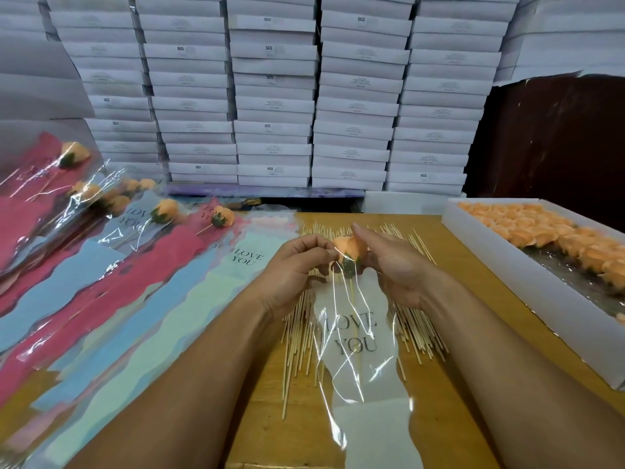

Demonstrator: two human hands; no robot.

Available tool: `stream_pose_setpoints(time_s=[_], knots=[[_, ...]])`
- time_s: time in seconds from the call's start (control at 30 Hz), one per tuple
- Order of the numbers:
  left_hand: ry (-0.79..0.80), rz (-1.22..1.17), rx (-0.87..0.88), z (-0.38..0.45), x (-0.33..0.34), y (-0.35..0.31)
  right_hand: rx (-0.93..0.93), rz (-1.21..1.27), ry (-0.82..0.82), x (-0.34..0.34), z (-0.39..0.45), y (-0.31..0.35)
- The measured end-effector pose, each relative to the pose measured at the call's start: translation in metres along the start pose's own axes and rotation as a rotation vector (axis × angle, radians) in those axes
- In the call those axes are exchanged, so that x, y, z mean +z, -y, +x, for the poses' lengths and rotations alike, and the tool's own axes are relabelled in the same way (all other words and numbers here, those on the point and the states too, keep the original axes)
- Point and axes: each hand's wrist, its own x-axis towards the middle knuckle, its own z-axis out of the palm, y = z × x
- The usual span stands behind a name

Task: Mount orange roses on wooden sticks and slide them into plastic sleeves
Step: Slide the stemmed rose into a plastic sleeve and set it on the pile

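Head view: both hands, left [293, 265] and right [394, 262], are pinching a sticked rose [350, 249] entering a sleeve [358, 346]. Several sleeved roses [162, 211] are lying finished; the box [527, 272] is holding many more.

One camera only, worn on the person's head, looking forward and down, close over the wooden table [449, 252]. Stacked white boxes [274, 96] fill twelve o'clock; a white tray [527, 282] sits at two o'clock. No second view shares the scene.
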Motion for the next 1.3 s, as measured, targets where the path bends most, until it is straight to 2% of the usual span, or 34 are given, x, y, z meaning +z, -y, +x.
stream_pose_setpoints(time_s=[0.3,0.47,0.77,0.97,1.13,1.3], knots=[[-0.054,0.009,0.021,0.005,0.001,0.004,0.027,0.026,0.016,0.002,-0.001,0.0],[-0.078,0.039,0.073,0.003,0.004,0.005,0.03,0.064,0.092,0.004,-0.003,-0.001],[-0.143,0.115,0.109,0.004,0.006,0.007,0.049,-0.011,0.204,0.004,-0.004,-0.002],[-0.145,0.094,0.113,0.006,0.006,0.01,0.028,0.054,0.245,0.0,-0.006,-0.004],[-0.121,-0.019,-0.121,0.0,0.008,0.006,-0.023,0.123,0.113,-0.005,-0.003,-0.002],[0.015,0.115,-0.37,-0.011,0.019,-0.009,-0.033,0.244,-0.125,-0.018,0.005,-0.005]])
